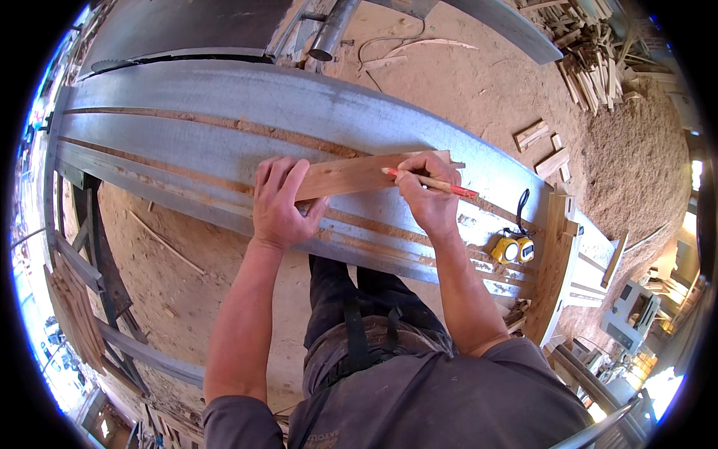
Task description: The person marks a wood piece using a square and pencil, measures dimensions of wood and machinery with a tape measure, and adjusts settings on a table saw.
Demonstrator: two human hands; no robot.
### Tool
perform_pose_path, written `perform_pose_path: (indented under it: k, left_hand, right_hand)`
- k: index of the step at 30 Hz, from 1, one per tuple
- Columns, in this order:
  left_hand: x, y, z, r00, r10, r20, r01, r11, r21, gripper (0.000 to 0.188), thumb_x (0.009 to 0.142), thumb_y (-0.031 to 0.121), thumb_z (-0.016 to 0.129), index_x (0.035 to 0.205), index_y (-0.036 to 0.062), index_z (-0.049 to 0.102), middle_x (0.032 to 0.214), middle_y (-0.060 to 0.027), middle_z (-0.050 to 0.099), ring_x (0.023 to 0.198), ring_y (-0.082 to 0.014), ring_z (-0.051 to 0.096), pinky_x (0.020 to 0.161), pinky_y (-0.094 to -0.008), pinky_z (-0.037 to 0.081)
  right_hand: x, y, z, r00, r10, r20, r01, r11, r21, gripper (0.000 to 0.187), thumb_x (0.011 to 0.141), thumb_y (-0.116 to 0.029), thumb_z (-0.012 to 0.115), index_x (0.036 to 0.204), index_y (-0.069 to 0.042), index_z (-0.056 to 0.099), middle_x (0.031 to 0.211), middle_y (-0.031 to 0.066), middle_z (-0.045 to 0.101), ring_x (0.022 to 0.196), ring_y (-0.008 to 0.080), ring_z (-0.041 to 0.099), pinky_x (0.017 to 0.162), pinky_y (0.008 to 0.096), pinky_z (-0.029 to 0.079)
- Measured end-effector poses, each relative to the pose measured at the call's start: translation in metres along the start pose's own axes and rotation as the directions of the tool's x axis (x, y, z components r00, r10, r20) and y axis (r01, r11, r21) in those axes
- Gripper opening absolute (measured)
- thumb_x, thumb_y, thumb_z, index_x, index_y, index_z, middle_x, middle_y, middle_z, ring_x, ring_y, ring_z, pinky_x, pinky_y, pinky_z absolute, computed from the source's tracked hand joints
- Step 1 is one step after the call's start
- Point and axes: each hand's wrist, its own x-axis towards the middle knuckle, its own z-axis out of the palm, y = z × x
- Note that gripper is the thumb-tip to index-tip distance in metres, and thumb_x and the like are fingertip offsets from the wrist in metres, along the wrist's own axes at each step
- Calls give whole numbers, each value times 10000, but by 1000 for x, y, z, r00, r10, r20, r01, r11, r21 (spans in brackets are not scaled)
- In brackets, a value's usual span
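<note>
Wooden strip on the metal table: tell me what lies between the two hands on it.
In the head view, only the bare middle of the wooden strip lies between the left hand pressing it down and the right hand, which holds a red pencil.

Lighting: bright, even daylight over my work; the metal counter (224, 105) shows a soft pale sheen, no hard glare. Shadows: faint and short beneath my left hand (280, 203) and right hand (428, 196). Overexposure: blown-out white and blue patches along the left rim and at the lower right. Distortion: strong fisheye; the counter's straight edges bow, black corners frame the view. Focus: sharp at centre, the sawdust floor (636, 150) and rim details softer, smeared.
</note>
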Motion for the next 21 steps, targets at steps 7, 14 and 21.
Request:
perform_pose_path:
  k: [7, 14, 21]
  left_hand:
    - [0, -1, 0, 1000, 1, 6, -1, 1000, -9, 612, 682, 162, 842, 1222, 3, 603, 1179, -166, 609, 1092, -391, 552, 972, -483, 463]
    - [-1, -2, 1, 1000, 8, 6, -8, 1000, -1, 610, 688, 171, 841, 1225, 7, 601, 1190, -167, 601, 1102, -390, 545, 976, -482, 459]
    - [-1, -1, 2, 1000, 1, -7, -1, 1000, 14, 608, 669, 188, 845, 1207, 24, 612, 1170, -155, 609, 1095, -384, 549, 977, -487, 463]
  right_hand:
    - [0, -1, 4, 998, -67, -12, 67, 997, -29, 30, 826, 0, 660, 797, 2, 652, 699, 62, 696, 605, 68, 580, 550, 248, 475]
    - [1, 0, 5, 999, -52, -12, 51, 998, -28, 51, 813, 6, 669, 773, -2, 639, 677, 62, 687, 587, 70, 575, 534, 251, 465]
    - [2, -1, 4, 997, -74, 10, 74, 994, -76, 65, 815, 4, 671, 769, -8, 626, 671, 69, 687, 580, 71, 578, 528, 251, 464]
